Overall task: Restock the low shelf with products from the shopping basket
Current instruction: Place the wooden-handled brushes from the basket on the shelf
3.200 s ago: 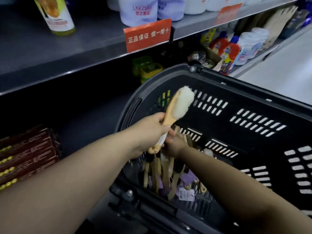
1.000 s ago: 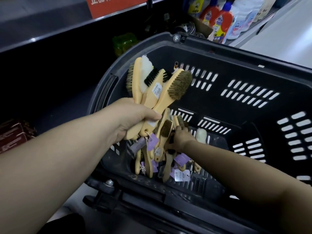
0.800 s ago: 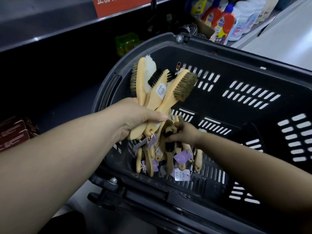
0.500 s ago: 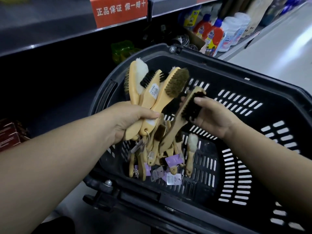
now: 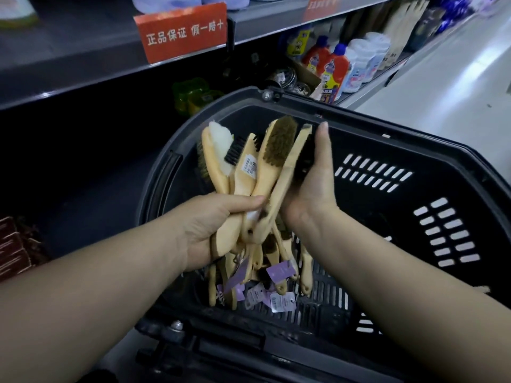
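Note:
Over the black shopping basket (image 5: 387, 139), my left hand (image 5: 210, 230) grips a bunch of wooden brushes (image 5: 272, 156) by their handles, heads fanned upward. My right hand (image 5: 315, 189) holds one more wooden brush with black bristles (image 5: 294, 161) by its head and lays it against the right side of the bunch; its handle reaches my left thumb. Several more brushes with purple tags (image 5: 279, 275) lie on the basket bottom. The low shelf (image 5: 91, 194) is a dark opening to the left of the basket.
Brown boxes (image 5: 13, 250) stand on the low shelf at far left. Green containers (image 5: 193, 95), tins and red detergent bottles (image 5: 331, 67) sit behind the basket. An upper shelf edge carries a red sign (image 5: 182, 31). The pale aisle floor (image 5: 456, 78) runs along the right.
My right hand lifted a black-bristled brush out of the basket and moved it left against the bunch. The bunch in my left hand grew from one brush to several.

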